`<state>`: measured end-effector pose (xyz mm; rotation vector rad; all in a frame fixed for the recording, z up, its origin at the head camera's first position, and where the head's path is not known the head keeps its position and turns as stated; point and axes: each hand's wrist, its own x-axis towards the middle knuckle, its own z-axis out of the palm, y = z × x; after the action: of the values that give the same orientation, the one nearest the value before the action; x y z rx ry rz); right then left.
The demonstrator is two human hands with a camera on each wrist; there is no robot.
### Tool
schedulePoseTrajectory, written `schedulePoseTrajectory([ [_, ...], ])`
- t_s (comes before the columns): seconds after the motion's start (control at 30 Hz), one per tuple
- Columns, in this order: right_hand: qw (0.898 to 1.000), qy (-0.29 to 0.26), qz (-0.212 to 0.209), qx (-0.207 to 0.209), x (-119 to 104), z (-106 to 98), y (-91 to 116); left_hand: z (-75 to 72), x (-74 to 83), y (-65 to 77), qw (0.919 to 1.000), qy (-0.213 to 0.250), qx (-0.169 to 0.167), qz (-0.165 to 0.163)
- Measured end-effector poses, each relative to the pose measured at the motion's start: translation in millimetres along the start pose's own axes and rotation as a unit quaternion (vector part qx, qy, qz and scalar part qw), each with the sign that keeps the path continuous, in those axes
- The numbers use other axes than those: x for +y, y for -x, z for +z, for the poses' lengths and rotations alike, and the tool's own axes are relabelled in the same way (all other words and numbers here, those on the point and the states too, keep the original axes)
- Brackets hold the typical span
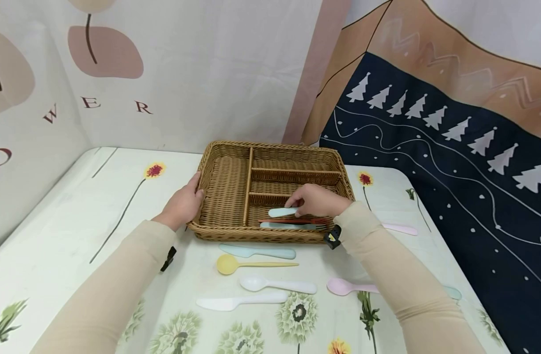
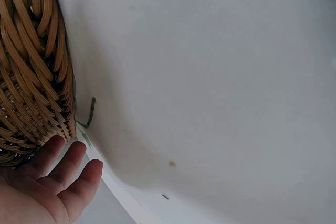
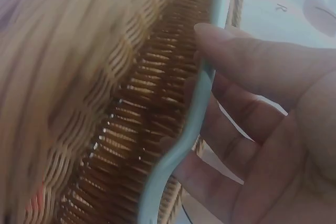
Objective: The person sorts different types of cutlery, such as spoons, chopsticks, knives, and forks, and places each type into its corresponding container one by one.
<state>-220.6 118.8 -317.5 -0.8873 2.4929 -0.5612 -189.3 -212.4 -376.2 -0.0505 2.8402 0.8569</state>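
Note:
My right hand (image 1: 316, 200) pinches a light blue piece of cutlery (image 1: 282, 212) between thumb and fingers, over the front right compartment of the wicker basket (image 1: 226, 191). The right wrist view shows its long, bent edge (image 3: 197, 108); the hand covers its other end in the head view. Under it in that compartment lie a light blue fork (image 1: 288, 225) and a reddish-brown utensil (image 1: 292, 221). At the basket's left side rests my left hand (image 1: 182, 202). Its fingers (image 2: 71, 166) stretch out, spread, along the outer wicker wall in the left wrist view.
In front of the basket lie a light blue knife (image 1: 257, 252), a yellow spoon (image 1: 257, 264), a white spoon (image 1: 279, 285) and a white knife (image 1: 241, 301). To the right are a pink spoon (image 1: 341, 286), a pink handle (image 1: 400, 228) and a pale green end (image 1: 453, 293), partly behind the right sleeve.

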Motion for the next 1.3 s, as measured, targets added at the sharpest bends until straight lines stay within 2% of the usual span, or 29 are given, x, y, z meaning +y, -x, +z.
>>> schedulePoseTrajectory([
  [0.3, 1.000, -0.006, -0.012, -0.025, -5.7, 8.2, -10.6, 0.0, 0.0, -0.2, 1.0000, 0.003, 0.000, 0.001],
  [0.5, 0.999, 0.002, 0.012, -0.044, -8.2, 12.8, -15.6, -0.3, 0.6, -0.5, 1.0000, 0.005, -0.001, 0.000],
  [0.7, 0.998, 0.021, 0.007, -0.055, -9.4, 19.9, -21.0, -0.2, 0.0, -0.7, 0.9999, 0.009, -0.004, -0.001],
  [0.93, 0.998, 0.014, 0.012, -0.063, -12.1, 25.8, -25.0, -0.2, 0.1, 0.4, 0.9999, 0.011, -0.004, 0.002],
  [1.3, 0.997, 0.001, 0.004, -0.071, -8.6, 21.3, -24.9, -0.5, -1.0, 0.2, 0.9999, 0.010, -0.004, 0.007],
])
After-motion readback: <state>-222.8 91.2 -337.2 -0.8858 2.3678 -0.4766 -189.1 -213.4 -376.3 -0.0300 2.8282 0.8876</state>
